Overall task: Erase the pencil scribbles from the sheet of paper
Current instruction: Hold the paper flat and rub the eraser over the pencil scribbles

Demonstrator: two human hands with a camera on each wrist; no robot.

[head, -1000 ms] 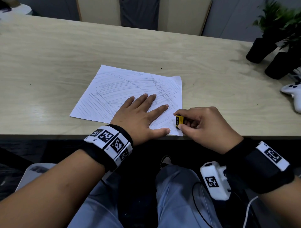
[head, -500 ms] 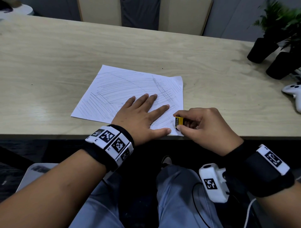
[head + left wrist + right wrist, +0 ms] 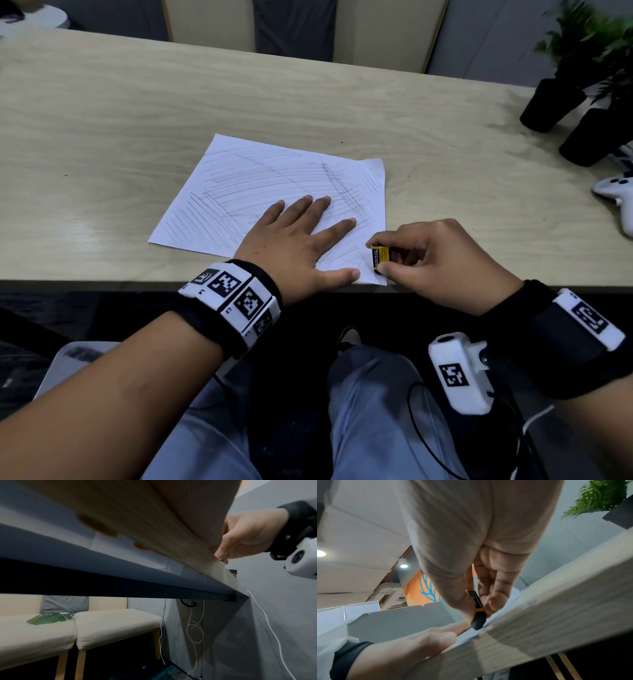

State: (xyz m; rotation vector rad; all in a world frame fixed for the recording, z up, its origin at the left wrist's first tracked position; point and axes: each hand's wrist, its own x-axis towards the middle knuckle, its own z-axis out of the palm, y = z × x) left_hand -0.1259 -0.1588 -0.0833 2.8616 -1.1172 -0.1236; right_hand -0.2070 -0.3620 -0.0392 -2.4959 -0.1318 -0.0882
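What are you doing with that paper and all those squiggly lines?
A person is rubbing out pencil scribbles. Their left hand lies flat on the sheet of paper to hold it on the wooden table. Their right hand pinches a small eraser in a yellow and black sleeve, its dark tip down on the paper's near right corner. Nearly the whole sheet is covered in grey lines, so most of the work remains.

paper (image 3: 260, 185) on table (image 3: 102, 137) near edge, plant pots (image 3: 551, 106) far right

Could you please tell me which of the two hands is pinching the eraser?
The right hand pinches the yellow-and-black sleeved eraser at the scribbled white paper sheet's near right corner; the left hand lies flat, fingers spread.
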